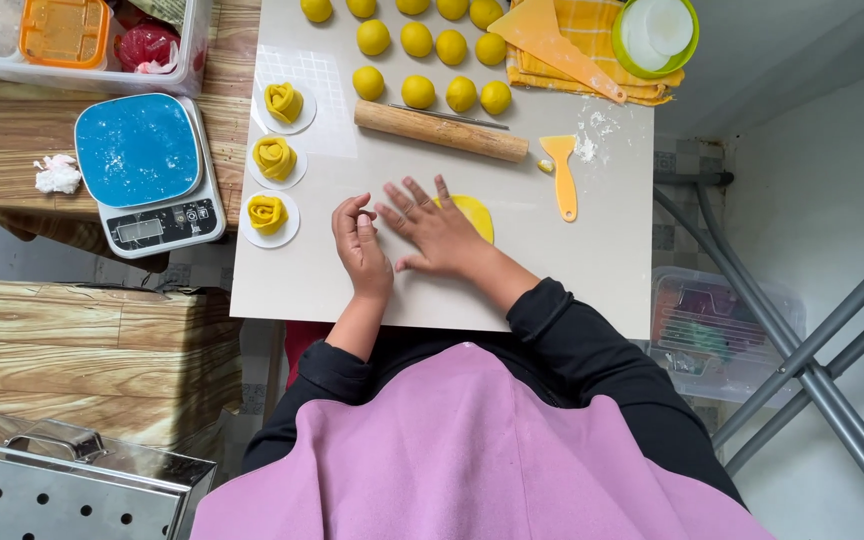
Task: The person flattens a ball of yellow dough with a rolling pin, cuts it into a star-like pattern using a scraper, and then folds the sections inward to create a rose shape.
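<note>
Wood-grain cabinets [82, 340] left, grey metal frame [802, 370] right.

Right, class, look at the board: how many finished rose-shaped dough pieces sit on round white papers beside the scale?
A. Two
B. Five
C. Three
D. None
C: three rose-shaped dough pieces lie in a column on round white papers along the board's left edge, next to the blue-topped scale.

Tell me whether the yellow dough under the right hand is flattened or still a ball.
Flattened. The yellow dough lies as a thin disc on the board, its edge showing beyond the right hand pressing on it.
</note>
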